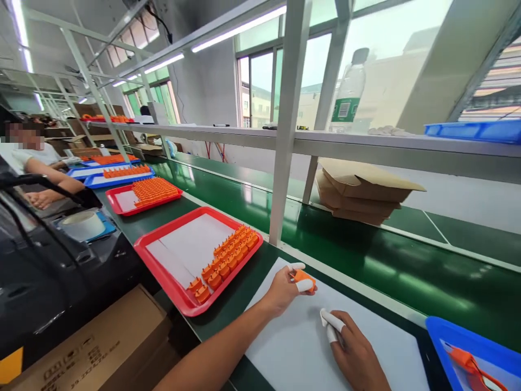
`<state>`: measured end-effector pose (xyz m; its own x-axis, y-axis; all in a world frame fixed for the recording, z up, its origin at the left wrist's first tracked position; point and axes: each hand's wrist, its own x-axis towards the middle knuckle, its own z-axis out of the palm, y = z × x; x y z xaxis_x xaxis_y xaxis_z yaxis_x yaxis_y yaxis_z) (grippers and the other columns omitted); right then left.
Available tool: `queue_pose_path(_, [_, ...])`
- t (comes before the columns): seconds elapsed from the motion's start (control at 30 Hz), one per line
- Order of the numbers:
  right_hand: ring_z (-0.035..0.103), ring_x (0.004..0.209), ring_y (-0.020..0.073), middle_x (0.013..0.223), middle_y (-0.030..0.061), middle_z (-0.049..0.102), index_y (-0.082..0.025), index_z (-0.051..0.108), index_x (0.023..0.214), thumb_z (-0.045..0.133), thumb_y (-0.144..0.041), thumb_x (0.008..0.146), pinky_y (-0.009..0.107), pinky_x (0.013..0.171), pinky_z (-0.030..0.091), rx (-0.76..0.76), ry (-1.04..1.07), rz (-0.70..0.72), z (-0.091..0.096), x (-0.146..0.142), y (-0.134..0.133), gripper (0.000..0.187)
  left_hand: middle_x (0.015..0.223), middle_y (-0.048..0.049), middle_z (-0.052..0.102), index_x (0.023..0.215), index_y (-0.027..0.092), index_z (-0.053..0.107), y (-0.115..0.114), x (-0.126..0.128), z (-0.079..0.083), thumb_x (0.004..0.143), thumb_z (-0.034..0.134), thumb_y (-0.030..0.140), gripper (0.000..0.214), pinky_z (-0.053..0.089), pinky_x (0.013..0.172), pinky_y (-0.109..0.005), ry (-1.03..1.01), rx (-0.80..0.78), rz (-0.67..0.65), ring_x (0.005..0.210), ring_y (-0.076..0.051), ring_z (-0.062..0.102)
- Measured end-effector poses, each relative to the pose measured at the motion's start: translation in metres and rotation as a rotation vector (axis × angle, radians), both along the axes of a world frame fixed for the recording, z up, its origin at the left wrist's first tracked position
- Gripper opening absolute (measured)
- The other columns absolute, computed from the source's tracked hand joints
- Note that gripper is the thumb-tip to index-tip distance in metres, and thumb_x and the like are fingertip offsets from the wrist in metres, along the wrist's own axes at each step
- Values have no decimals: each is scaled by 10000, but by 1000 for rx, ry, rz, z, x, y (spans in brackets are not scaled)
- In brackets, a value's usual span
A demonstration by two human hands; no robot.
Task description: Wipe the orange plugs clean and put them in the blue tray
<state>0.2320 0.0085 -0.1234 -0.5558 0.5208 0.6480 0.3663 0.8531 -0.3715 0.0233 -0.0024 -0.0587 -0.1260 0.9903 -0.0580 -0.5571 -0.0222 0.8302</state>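
My left hand [285, 290] is closed around a small orange plastic part [305, 278], with white finger cots on its fingertips. It is held over a white sheet [366, 320] on the bench. Below and to the right, my right hand [352, 345] also wears white finger cots, its thumb and fingers drawn together. Whatever lies between those fingers, if anything, is too hidden to name. The two hands are apart. Left of them, a red tray [163, 274] carries rows of similar orange parts [231, 259] along its right side.
A blue tray [437, 331] with an orange item [466, 361] stands at the lower right. Upright shelf post [280, 163] rises behind the hands, and a green conveyor belt [366, 250] runs past. Cardboard pieces [362, 195] are stacked beyond. Another person [49, 168] sits at far left.
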Motion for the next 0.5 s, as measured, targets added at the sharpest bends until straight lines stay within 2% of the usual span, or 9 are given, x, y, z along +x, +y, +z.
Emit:
queue_pose_path(0.07, [694, 854, 194, 1153, 97, 629, -254, 566, 1064, 419, -93, 806, 261, 610, 605, 6, -66, -9, -8, 4, 4, 338, 921, -86, 689, 1082, 138, 519, -3, -5, 14, 558, 912, 261, 667, 534, 794, -441, 16, 29, 37, 776, -231, 704])
queue_pose_path(0.17, [695, 945, 187, 1186, 72, 634, -265, 554, 1103, 469, -118, 789, 245, 723, 607, 30, -199, -22, -15, 9, 10, 357, 985, -110, 703, 1098, 141, 549, -18, -20, 42, 575, 904, 274, 645, 532, 812, -422, 103, 119, 52, 829, -234, 701])
queue_pose_path(0.3, [689, 996, 194, 1219, 74, 635, -265, 546, 1157, 495, -164, 806, 240, 777, 595, 34, -296, -30, -24, 14, 15, 369, 1091, -106, 700, 1200, 192, 570, -56, -59, 79, 674, 840, 310, 602, 537, 836, -386, 406, 264, 82, 964, -235, 670])
queue_pose_path(0.4, [689, 978, 204, 1206, 81, 639, -263, 569, 1085, 467, -201, 836, 257, 748, 598, 5, -257, -69, -30, 12, 13, 276, 1163, -87, 687, 1242, 218, 575, -85, -104, 96, 752, 765, 339, 539, 519, 919, -368, 751, 231, 274, 1036, -225, 650])
queue_pose_path(0.5, [688, 965, 205, 1194, 83, 641, -260, 579, 1049, 449, -199, 836, 266, 741, 595, -13, -212, -84, -32, 10, 11, 257, 1192, -70, 685, 1272, 217, 563, -103, -156, 96, 808, 683, 398, 512, 523, 902, -350, 1092, 56, 531, 997, -217, 661])
